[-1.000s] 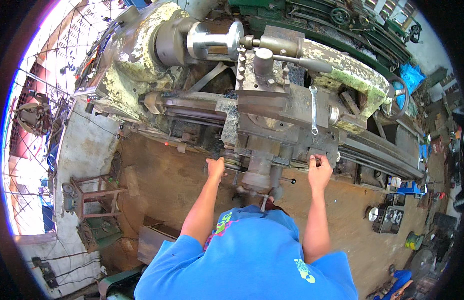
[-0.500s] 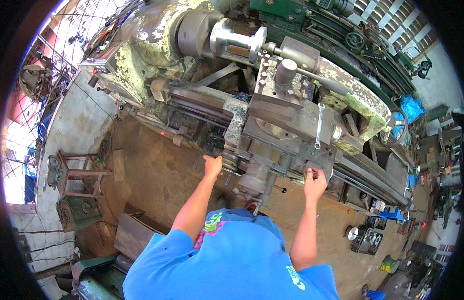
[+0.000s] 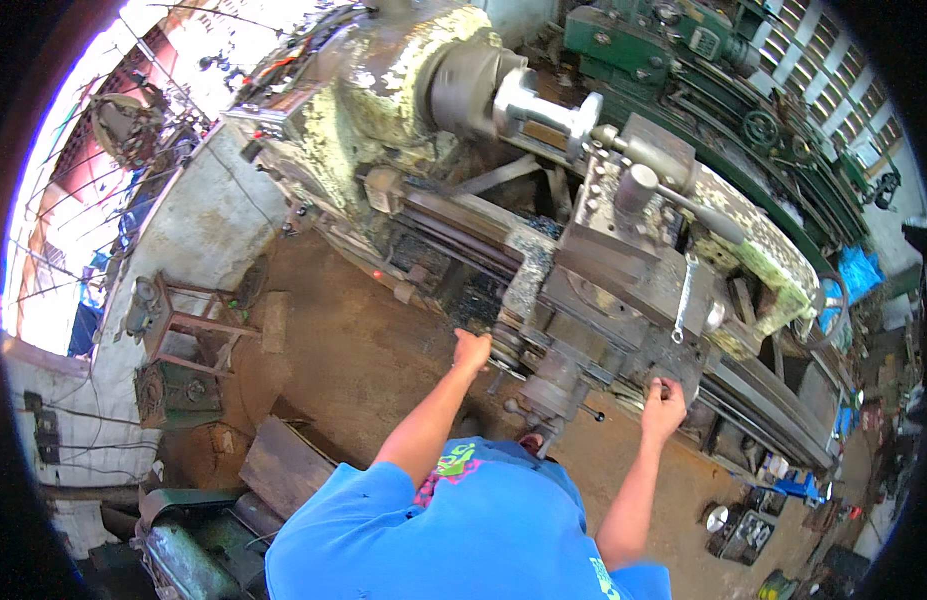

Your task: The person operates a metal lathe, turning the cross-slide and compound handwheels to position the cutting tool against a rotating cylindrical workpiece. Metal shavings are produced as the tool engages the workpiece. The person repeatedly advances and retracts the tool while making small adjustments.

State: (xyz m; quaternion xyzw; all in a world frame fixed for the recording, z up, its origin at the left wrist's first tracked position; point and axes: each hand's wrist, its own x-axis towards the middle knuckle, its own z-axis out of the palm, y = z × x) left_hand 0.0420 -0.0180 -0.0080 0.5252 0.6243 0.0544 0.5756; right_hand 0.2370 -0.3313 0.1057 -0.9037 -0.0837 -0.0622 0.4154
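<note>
Left hand [image 3: 472, 350]: fingers curled onto a round, dark handwheel [image 3: 504, 345] at the left end of the lathe's apron; grip closed on its rim, bare forearm stretched up from the blue sleeve.
Right hand [image 3: 663, 398]: fingers folded around a small crank handle [image 3: 655, 383] low on the right side of the apron; closed, knuckles toward the camera.
Apron and carriage [image 3: 623, 300]: blocky grey cast metal, greasy and dull, edges chipped; sits across the bed, directly above both hands.
Wrench [image 3: 682, 297]: slim bright steel spanner, lying flat on the carriage top, just above the right hand.
Tool post [image 3: 631, 185]: squat metal block with a rounded cylindrical cap and studs, near the workpiece.
Chuck [image 3: 463, 85]: large dark cylinder, smooth-sided, on the headstock.
Workpiece [image 3: 543, 105]: polished silvery round bar with a flared flange, shiny against the grime, gripped in the chuck.
Headstock [image 3: 383, 100]: bulky casting, pale yellow-green paint flaking in patches over rusty brown.
Bed ways [image 3: 443, 235]: long straight dark rails, oily, running diagonally from headstock toward lower right.
Floor [image 3: 353, 350]: brown, dusty, stained concrete.
Metal stool [image 3: 178, 320]: rusty reddish frame, standing by the whitewashed wall at left.
Shirt [image 3: 453, 530]: bright blue fabric, smooth, filling the lower edge.
</note>
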